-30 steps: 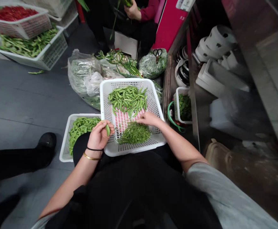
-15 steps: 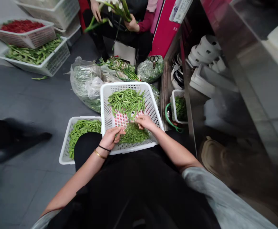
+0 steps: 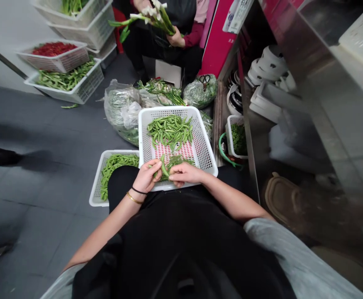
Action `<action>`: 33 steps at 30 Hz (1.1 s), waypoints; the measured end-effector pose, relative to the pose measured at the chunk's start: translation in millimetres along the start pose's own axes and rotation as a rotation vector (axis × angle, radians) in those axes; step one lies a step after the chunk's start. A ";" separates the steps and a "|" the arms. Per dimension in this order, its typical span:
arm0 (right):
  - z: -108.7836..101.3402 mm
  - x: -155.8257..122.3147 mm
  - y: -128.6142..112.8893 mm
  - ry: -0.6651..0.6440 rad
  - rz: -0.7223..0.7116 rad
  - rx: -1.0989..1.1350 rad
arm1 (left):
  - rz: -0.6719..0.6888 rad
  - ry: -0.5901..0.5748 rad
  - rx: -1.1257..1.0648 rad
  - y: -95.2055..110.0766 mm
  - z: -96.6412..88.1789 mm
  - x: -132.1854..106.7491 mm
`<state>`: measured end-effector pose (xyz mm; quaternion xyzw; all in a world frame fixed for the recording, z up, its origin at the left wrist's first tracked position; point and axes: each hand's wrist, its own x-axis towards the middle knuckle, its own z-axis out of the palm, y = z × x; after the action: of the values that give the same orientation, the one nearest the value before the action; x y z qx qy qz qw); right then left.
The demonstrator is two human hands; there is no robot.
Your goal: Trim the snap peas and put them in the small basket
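Grey tiled floor (image 3: 44, 232) out to the left of the hands and brushed stainless steel shelving (image 3: 324, 124) to the right. Well beyond the hands, a seated co-worker's hands (image 3: 171, 39) around long pale-tipped green stalks (image 3: 152, 16). Nearer, just past the far side of the hands, bulging clear plastic bags of leafy greens (image 3: 119, 110), apparently full, so much seemingly left to handle. Directly beneath both hands, a rectangular white plastic mesh crate (image 3: 206, 153) across the lap; toward its far end, a loose heap of glossy green pods (image 3: 169, 132), apparently finished. Just left of the left hand, a shallower white plastic mesh crate (image 3: 96, 195) well filled with bright green pods (image 3: 115, 168). Under the hands, a small mound of fine green trimmings (image 3: 181, 160). Left hand (image 3: 144, 176) closed around one slender green pod (image 3: 164, 166); right hand (image 3: 184, 173) half curled at the pod's side, grip unclear.
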<state>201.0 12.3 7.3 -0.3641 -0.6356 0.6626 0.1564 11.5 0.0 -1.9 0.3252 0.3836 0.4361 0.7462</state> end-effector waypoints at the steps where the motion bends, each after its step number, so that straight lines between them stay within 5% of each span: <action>1: -0.2 1.0 -0.7 0.092 -0.019 -0.023 | -0.003 -0.010 0.008 0.2 0.5 -1.5; 5: -9.2 3.7 -9.7 0.422 -0.187 -0.222 | -0.036 -0.088 0.040 1.2 2.6 -4.7; 9: -19.5 5.6 -23.3 0.446 -0.346 -0.571 | -0.063 -0.092 0.041 1.1 4.6 -5.8; 15: -11.6 12.5 -20.0 0.448 -0.390 -0.944 | -0.202 -0.125 -0.089 -5.4 6.0 -1.3; 18: -9.5 8.3 -12.8 0.587 -0.397 -1.051 | -0.202 -0.024 -0.185 -5.9 4.0 4.5; 22: -26.0 -8.9 -8.8 0.726 -0.393 -0.893 | -0.009 0.170 -0.110 0.2 -5.1 8.5; 27: -30.9 -11.9 -13.1 0.568 -0.293 -0.761 | 0.264 0.281 0.142 0.8 -8.2 6.7; 33: -7.8 6.2 -12.5 0.251 -0.326 -1.024 | 0.426 0.324 0.607 13.0 -10.4 -5.3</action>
<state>198.9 24.0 18.1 -0.3668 -0.9013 0.1873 0.1344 -4.3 2.1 5.1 0.5301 0.5314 0.4936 0.4392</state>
